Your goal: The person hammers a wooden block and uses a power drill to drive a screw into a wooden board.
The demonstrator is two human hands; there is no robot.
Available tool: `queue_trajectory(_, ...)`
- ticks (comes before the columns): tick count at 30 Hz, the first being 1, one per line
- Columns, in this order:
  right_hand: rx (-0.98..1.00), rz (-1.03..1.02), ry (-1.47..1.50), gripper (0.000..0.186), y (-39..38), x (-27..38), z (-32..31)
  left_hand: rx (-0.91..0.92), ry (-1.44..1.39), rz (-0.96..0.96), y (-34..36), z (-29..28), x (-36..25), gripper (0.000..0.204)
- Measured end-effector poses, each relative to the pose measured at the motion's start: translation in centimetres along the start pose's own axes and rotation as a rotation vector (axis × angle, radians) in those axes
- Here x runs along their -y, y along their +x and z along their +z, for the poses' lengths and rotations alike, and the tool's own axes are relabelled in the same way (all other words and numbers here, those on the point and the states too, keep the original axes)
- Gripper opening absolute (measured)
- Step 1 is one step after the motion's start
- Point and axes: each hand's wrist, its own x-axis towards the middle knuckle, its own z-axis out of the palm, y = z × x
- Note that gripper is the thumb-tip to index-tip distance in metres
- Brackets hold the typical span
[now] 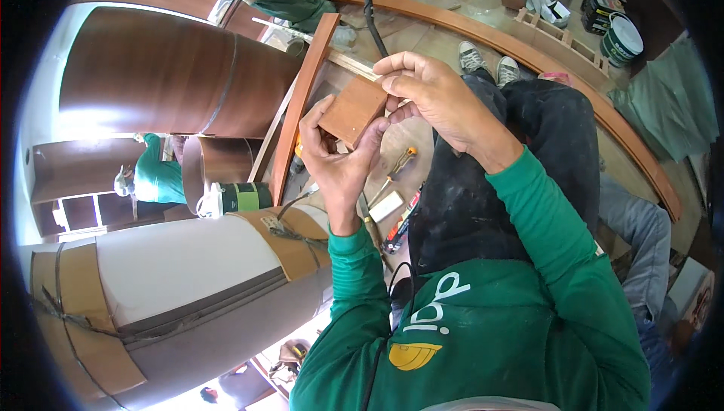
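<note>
A reddish-brown wooden block [354,109] with a flat square face is held up in front of me. My left hand [339,166] is closed around it from below, thumb on the near side and fingers on the left. My right hand [441,105] is at the block's right edge, thumb and fingers bent against it. Its fingertips are partly hidden there, so any small thing between them cannot be made out. Below the hands, on the floor, lie an orange-handled screwdriver [407,158] and a small white block [386,206].
A long reddish wooden strip [302,109] slants at left; a curved wooden strip [618,132] sweeps around the right. A large strapped roll [188,283] lies at lower left. Near it stands a green-and-white bucket [241,198]. Another person in green [160,173] is at far left.
</note>
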Motion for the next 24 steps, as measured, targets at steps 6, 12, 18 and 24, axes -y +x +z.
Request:
queue_trajectory(6,-0.034,-0.089,-0.141,0.044,-0.6,0.7,1.3,-0.012,-0.001,0.023,0.9,0.7,0.3,0.075)
queue_trajectory(12,-0.021,-0.143,-0.069,0.048,1.1,-0.7,-0.3,-0.031,0.083,0.063,1.5,0.9,0.4,0.075)
queue_trajectory(18,0.093,-0.447,-0.330,0.034,0.7,-0.7,0.9,-0.057,-0.011,0.042,2.0,-0.2,1.3,0.076)
queue_trajectory(24,0.044,-0.359,-0.130,0.025,3.4,-2.0,-0.1,0.006,0.041,-0.065,3.0,0.1,-0.5,0.075)
